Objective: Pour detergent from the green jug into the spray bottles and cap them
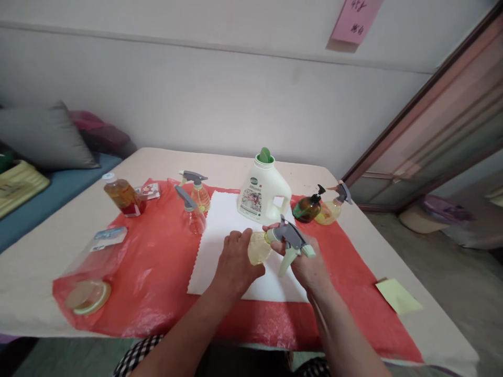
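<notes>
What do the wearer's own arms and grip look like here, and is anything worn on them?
The left grip and right grip are ungloved, with no ring or watch discernible. The left forearm and right forearm show no sleeve, cable or marking. Black-and-white checked cloth shows at the bottom edge.

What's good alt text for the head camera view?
A person's left hand and right hand hold a tilted yellow spray bottle above a white sheet on red plastic. A white jug stands behind; other bottles flank it.
</notes>
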`<action>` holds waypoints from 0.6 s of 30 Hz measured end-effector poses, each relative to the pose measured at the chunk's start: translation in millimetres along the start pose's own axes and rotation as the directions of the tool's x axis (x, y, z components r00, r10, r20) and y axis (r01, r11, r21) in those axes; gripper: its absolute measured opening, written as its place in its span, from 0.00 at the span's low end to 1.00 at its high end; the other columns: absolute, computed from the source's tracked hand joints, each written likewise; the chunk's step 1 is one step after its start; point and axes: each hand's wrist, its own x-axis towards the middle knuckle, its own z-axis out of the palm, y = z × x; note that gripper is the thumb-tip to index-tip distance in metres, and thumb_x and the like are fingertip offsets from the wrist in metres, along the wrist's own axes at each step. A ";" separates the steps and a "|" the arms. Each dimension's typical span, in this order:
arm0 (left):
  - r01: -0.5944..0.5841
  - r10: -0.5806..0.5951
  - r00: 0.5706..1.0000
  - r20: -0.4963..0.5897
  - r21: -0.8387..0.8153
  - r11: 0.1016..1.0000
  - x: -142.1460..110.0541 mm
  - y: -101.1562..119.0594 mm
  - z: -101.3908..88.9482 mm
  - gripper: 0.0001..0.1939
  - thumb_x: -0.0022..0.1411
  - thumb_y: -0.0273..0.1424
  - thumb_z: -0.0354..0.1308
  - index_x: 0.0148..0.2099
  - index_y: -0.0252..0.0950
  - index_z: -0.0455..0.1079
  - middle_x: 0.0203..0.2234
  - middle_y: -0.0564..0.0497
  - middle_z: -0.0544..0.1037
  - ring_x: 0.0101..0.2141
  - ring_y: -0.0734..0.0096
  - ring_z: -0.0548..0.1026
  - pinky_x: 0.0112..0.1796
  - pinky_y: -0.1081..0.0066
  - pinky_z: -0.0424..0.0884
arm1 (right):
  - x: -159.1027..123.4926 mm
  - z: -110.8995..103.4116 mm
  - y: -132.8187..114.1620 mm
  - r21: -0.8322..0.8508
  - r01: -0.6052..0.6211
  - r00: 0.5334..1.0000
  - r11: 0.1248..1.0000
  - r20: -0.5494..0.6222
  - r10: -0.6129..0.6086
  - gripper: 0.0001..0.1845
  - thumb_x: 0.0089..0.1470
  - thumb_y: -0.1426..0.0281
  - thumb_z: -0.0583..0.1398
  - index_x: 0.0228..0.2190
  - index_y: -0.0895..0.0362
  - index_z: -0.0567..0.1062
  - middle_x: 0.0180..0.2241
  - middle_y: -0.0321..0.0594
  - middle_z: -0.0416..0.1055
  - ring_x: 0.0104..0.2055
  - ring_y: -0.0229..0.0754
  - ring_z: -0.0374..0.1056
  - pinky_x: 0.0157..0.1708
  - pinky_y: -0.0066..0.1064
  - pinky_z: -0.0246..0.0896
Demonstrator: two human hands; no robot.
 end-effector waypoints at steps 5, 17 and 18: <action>-0.018 0.024 0.998 -0.054 0.106 0.994 1.1 0.2 2.1 0.37 0.43 0.23 0.60 0.58 0.38 0.59 0.43 0.43 0.67 0.45 0.51 0.65 0.46 0.54 0.67 | 0.0 5.6 2.7 0.007 0.001 0.997 1.000 -0.080 -0.001 0.16 0.44 0.64 0.68 0.38 0.53 0.80 0.42 0.41 0.80 0.42 0.50 0.75 0.44 0.42 0.69; 0.017 0.008 0.987 -0.158 0.159 0.987 -0.1 16.0 19.4 0.36 0.48 0.24 0.59 0.61 0.35 0.57 0.43 0.41 0.68 0.46 0.48 0.67 0.46 0.53 0.67 | 1.1 34.3 17.5 0.254 0.063 0.948 0.965 -0.318 0.022 0.15 0.47 0.66 0.68 0.39 0.54 0.77 0.42 0.42 0.79 0.42 0.47 0.75 0.42 0.40 0.70; 0.016 0.006 0.989 -0.145 0.149 0.989 -0.1 17.4 20.6 0.35 0.48 0.24 0.58 0.60 0.34 0.57 0.43 0.40 0.69 0.46 0.48 0.67 0.46 0.53 0.67 | 1.9 33.1 17.2 0.260 0.074 0.951 0.963 -0.308 0.010 0.15 0.48 0.66 0.68 0.39 0.53 0.76 0.42 0.41 0.79 0.42 0.47 0.74 0.42 0.40 0.69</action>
